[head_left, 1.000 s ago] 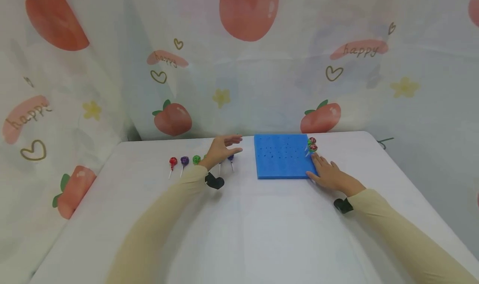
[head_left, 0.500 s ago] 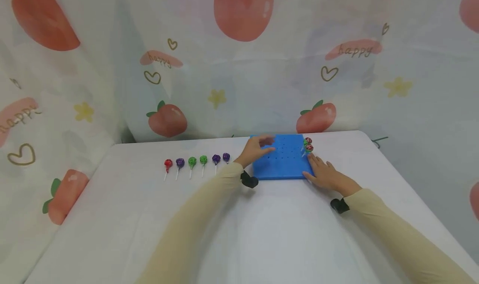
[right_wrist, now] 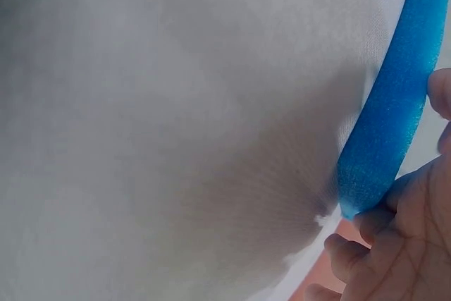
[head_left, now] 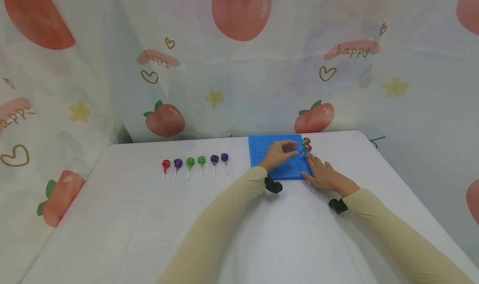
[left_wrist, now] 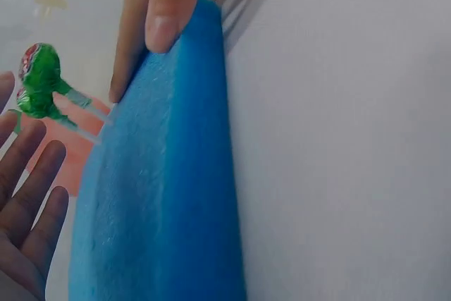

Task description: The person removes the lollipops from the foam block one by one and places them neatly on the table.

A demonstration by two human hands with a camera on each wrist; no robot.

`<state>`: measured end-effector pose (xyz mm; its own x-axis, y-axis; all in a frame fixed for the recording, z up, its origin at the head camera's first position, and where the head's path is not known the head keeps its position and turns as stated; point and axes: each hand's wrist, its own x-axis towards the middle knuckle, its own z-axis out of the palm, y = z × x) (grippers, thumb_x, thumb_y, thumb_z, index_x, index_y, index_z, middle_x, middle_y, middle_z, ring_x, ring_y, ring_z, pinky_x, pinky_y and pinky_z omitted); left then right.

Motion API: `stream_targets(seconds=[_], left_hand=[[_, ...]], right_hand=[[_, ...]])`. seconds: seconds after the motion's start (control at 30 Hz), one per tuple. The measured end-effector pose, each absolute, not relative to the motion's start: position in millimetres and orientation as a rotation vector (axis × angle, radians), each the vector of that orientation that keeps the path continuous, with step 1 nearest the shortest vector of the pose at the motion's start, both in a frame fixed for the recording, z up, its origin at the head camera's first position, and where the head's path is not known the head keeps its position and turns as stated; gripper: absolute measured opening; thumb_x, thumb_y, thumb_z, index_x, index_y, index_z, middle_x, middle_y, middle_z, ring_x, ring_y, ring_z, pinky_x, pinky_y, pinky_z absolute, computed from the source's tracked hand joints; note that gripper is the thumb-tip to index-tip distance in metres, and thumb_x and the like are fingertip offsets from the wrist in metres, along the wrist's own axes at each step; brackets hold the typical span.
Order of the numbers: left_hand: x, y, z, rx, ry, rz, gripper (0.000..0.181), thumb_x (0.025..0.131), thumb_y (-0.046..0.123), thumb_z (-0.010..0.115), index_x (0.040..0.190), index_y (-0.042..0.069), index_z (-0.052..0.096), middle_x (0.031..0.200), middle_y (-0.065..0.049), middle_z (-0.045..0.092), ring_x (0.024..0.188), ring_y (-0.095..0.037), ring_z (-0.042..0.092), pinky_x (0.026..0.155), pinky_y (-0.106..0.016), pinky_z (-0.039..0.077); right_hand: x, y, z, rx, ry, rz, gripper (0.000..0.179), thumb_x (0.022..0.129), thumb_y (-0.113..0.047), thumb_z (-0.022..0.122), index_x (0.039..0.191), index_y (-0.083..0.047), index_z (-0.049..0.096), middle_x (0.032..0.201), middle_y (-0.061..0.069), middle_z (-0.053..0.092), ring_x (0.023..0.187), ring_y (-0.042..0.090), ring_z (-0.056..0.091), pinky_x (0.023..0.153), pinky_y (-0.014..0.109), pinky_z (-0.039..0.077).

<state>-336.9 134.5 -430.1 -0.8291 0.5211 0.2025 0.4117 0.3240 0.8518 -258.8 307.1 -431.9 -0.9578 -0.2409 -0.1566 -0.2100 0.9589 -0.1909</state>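
Observation:
My left hand is over the blue foam board, with fingers extended and nothing between them. In the left wrist view its fingers are spread just below two red-and-green lollipops, whose white sticks stand in the board. Those lollipops lean at the board's right edge in the head view. My right hand rests against the board's right front corner, thumb at the front and fingers along the side. In the right wrist view, its fingers touch the blue edge.
Left of the board, a row of lollipops lies on the white table: a red one, then purple ones and green ones. Small holes dot the board. A printed curtain hangs behind the table.
My left hand has moved right, from above the row of lollipops to over the board near the two standing lollipops. The right hand stays at the board's corner. The view has shifted slightly.

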Motion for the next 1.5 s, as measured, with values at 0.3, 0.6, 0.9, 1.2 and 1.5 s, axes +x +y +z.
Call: stream_targets(seconds=[0.3,0.6,0.9,1.2,1.5], left_hand=[[-338,151,-442,0.832,2.473,1.522,0.033,0.089,0.021,0.065,0.119,0.010,0.063,0.114,-0.005,0.069,0.106,-0.014,0.064,0.088,-0.017,0.050],[-337,161,-442,0.826,2.515,1.413,0.033,0.093,0.017,0.058,0.125,0.007,0.059,0.124,-0.006,0.064,0.114,-0.015,0.061,0.094,-0.018,0.048],[-345,170,-446,0.847,2.570,1.318,0.030,0.095,0.012,0.054,0.124,0.007,0.061,0.121,-0.006,0.066,0.112,-0.014,0.061,0.094,-0.020,0.049],[-344,172,-446,0.818,2.559,1.356,0.028,0.095,0.012,0.054,0.121,0.009,0.064,0.120,-0.004,0.067,0.113,-0.013,0.060,0.093,-0.020,0.049],[-344,171,-443,0.769,2.512,1.496,0.024,0.094,0.012,0.055,0.114,0.010,0.068,0.112,-0.004,0.070,0.104,-0.012,0.063,0.087,-0.019,0.050]], right_hand=[[-257,303,-431,-0.375,2.950,-0.274,0.076,0.098,-0.039,0.044,0.142,0.016,0.015,0.150,0.035,0.012,0.135,0.055,0.017,0.107,0.070,0.015],[-256,302,-431,-0.370,2.957,-0.257,0.074,0.098,-0.037,0.044,0.142,0.016,0.015,0.151,0.035,0.012,0.136,0.054,0.018,0.107,0.070,0.015],[-257,302,-430,-0.380,2.953,-0.270,0.073,0.099,-0.034,0.043,0.142,0.017,0.015,0.150,0.035,0.012,0.135,0.054,0.018,0.106,0.071,0.015],[-257,303,-431,-0.368,2.960,-0.258,0.073,0.098,-0.035,0.043,0.142,0.017,0.015,0.151,0.034,0.013,0.135,0.054,0.018,0.107,0.070,0.016],[-258,306,-431,-0.369,2.955,-0.266,0.074,0.098,-0.036,0.043,0.141,0.018,0.015,0.150,0.036,0.013,0.135,0.054,0.019,0.107,0.070,0.016]])
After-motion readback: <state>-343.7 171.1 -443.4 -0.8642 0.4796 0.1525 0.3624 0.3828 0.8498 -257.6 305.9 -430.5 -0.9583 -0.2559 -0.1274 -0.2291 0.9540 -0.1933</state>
